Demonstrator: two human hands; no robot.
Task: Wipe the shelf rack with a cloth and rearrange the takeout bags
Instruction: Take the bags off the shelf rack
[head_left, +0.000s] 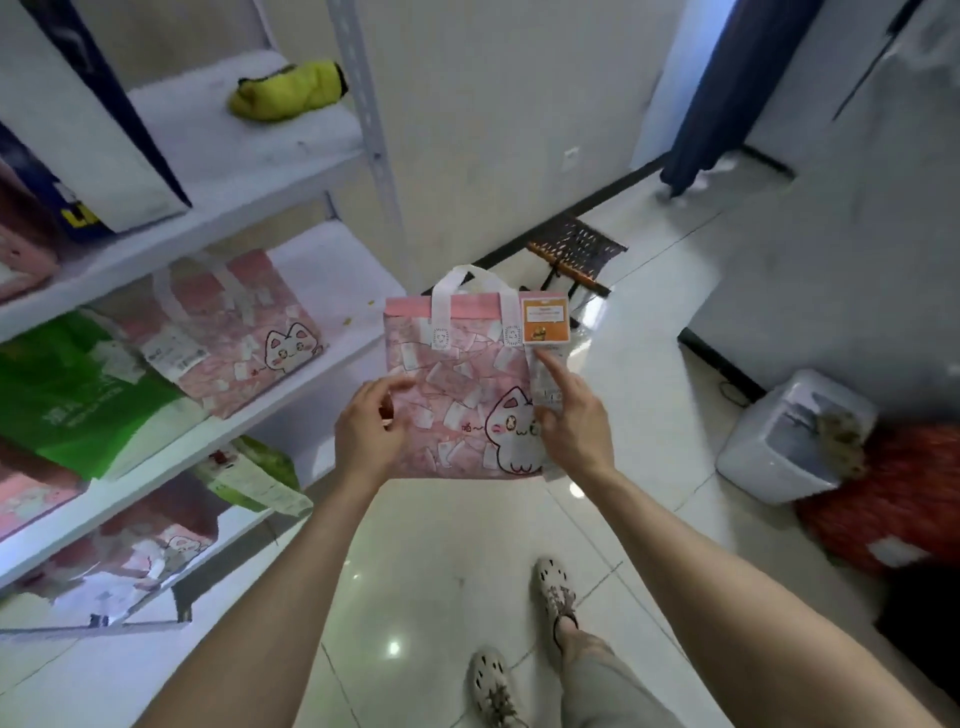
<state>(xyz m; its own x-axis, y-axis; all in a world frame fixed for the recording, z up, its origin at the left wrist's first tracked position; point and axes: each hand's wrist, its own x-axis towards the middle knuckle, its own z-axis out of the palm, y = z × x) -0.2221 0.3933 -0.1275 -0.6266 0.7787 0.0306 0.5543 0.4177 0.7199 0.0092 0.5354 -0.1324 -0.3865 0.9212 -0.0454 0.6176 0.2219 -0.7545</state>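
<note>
At the left, shelf rack (244, 156): white boards on pale slotted posts, several tiers in view, with bags on most of them.
Floor (441, 545): glossy pale tiles, with the person's two perforated shoes at the bottom edge.
Navy-and-white bag (78, 114): stands on the upper tier, at its left end.
Green bag (67, 395): lies on the middle tier, touching the second pink cat bag (234, 332), which lies flat to its right with a white slip on it.
Pink cat bag (457, 405): held upright in the air between both hands, in front of the rack's right end and clear of the boards, white handles up, cartoon cat at its lower right.
White appliance (789, 436): on the floor at the right wall, beside something red and blurred.
Yellow cloth (288, 91): bunched on the upper tier, near the right post.
Left hand (371, 421): fingers curled round the bag's left edge, gripping it.
Right hand (571, 421): holds the bag's right edge, thumb on the front, forefinger straight along the receipt (548, 387).
Orange card (544, 322): fixed at the bag's top right corner, above the receipt.
</note>
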